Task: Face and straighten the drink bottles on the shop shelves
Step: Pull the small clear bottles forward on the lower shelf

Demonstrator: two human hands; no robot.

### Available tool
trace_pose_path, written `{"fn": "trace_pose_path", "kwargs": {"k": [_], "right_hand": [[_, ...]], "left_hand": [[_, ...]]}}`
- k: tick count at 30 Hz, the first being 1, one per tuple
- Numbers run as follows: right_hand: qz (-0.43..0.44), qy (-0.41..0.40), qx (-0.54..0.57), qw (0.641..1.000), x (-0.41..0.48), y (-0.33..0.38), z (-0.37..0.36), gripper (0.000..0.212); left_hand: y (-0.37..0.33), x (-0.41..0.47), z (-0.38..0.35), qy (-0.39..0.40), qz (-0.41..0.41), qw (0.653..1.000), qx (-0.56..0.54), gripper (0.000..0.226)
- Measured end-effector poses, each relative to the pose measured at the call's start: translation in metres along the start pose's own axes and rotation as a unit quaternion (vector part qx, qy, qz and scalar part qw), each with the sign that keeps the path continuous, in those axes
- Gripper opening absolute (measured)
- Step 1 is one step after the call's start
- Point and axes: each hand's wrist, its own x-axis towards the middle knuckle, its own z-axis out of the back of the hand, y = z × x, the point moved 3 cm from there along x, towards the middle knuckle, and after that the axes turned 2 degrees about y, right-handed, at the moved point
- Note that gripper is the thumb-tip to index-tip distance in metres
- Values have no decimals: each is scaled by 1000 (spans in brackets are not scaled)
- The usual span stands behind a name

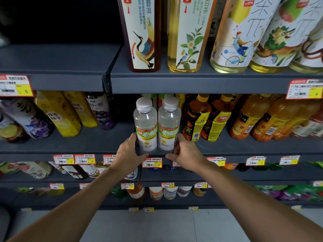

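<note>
The left bottle (146, 126) and right bottle (169, 126) stood upright and touching at the near edge of the shelf (87, 142), the left grip (130, 152) curled round the left bottle's base, the right grip (185, 152) round the other's.

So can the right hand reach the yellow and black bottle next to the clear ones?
Probably yes. The yellow and black bottle stands on the same shelf, right of the right hand, with nothing in front of it. That hand grips a clear bottle, so it would have to let go first.
</note>
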Motion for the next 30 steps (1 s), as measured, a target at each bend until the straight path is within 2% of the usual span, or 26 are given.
{"fn": "trace_pose_path", "kwargs": {"k": [6,17,21,23,25,27,30], "right_hand": [[-12,-52,23,998,-2,1,-8,58],[-19,-24,29,999,-2,3,-5,58],[-43,-12,28,999,-4,7,-1,66],[-69,-23,42,997,-12,7,2,72],[-93,-38,47,994,-25,4,6,71],[-107,-44,36,993,-37,1,13,63],[-107,-60,26,992,-46,-6,26,52]], "left_hand": [[-1,-2,-1,-8,-2,1000,-9,62],[-2,-4,-3,-4,7,1000,-18,62],[-12,-7,-1,-4,6,1000,-14,71],[-21,-18,2,-35,13,999,-26,76],[-32,-36,3,-93,36,995,-32,69],[-46,-56,-3,-142,54,988,-32,50],[-69,-70,-23,-144,33,988,-50,33]]}}
